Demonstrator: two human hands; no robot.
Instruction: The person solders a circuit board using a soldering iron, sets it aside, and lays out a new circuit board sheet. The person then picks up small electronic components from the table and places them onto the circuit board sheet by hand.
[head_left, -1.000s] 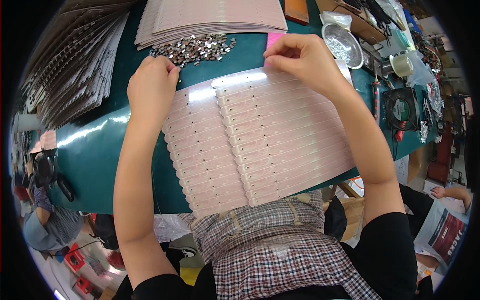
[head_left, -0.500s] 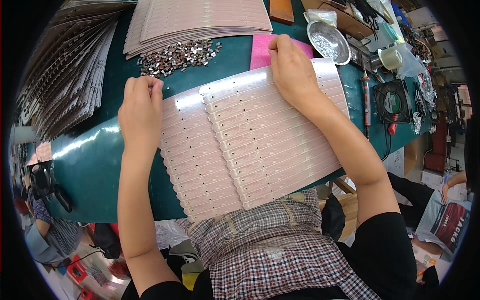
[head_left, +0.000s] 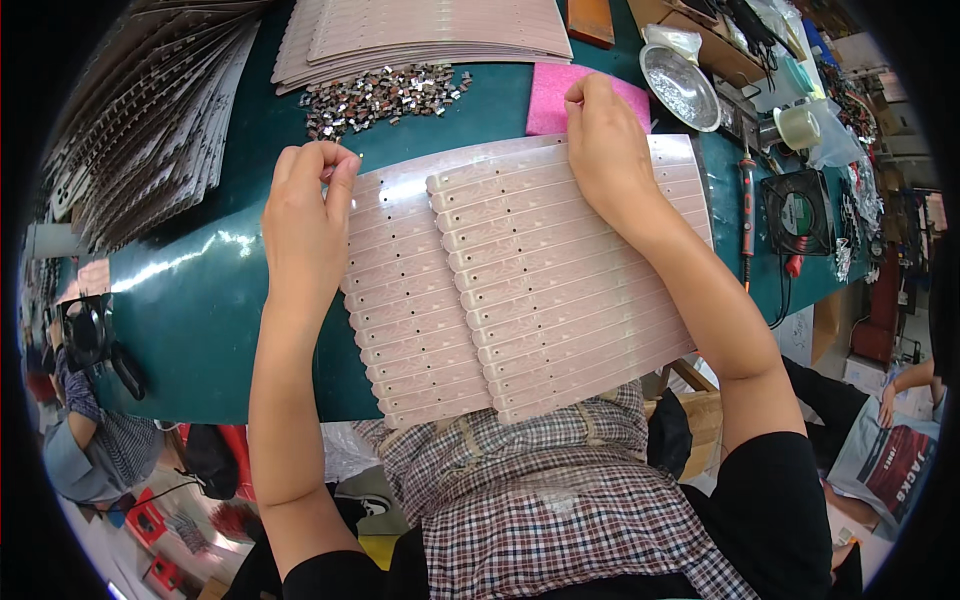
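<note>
Left hand (head_left: 310, 200): fingers pinched near piled metal pieces (head_left: 385, 100); cannot tell if grasping any.
Right hand (head_left: 608, 145): fingers curled above pink foam pad (head_left: 547, 100), contents hidden.
2 pale-pink panels (head_left: 565, 285): overlap on green bench (head_left: 200, 345).
Done: too small to tell.
Left, apparently: metal pieces, stacked panels (head_left: 430, 32).

Large pale capitals stand legible on a grey garment's (head_left: 858, 458) red panel (head_left: 899, 468); print on the fan's (head_left: 797, 217) green label is too small.
</note>
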